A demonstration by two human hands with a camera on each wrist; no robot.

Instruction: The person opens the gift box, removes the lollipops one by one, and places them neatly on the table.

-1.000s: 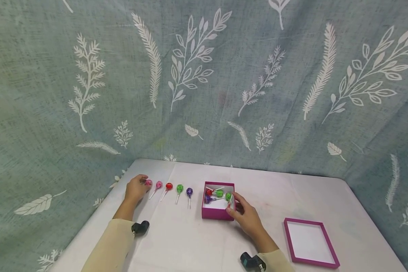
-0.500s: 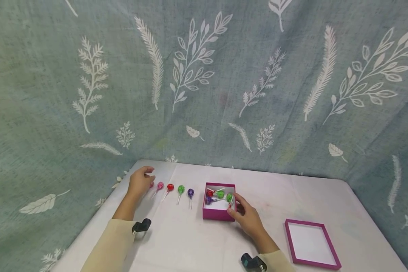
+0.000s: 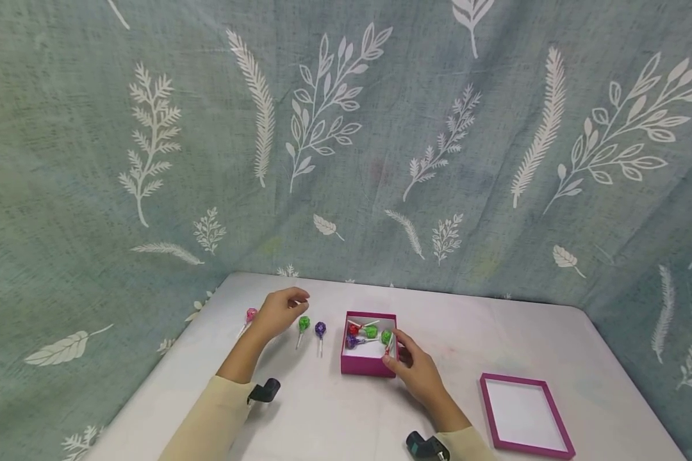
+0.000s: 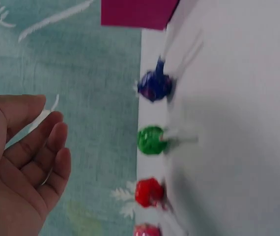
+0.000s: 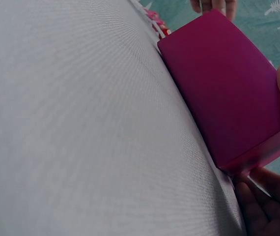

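My left hand [image 3: 277, 314] is in the air over the row of lollipops, fingers loosely bent and nothing held. In the left wrist view a purple lollipop [image 4: 154, 84], a green lollipop [image 4: 152, 140], a red lollipop [image 4: 149, 191] and part of a pink lollipop [image 4: 146, 229] lie beside it. In the head view that hand hides part of the row; another pink lollipop [image 3: 251, 314] lies at the left end. My right hand [image 3: 418, 368] holds the magenta box [image 3: 369, 365] at its right side, thumb at the near corner. Several lollipops, green, red and purple, lie inside the box.
A magenta-rimmed lid [image 3: 525, 413], its white inside up, lies on the white table [image 3: 438, 314] to the right of the box. A patterned cloth [image 3: 346, 192] hangs behind the table.
My left hand has left the pink lollipop at the row's left end, risen, and moved right over the row. My right hand and the box have stayed in place.
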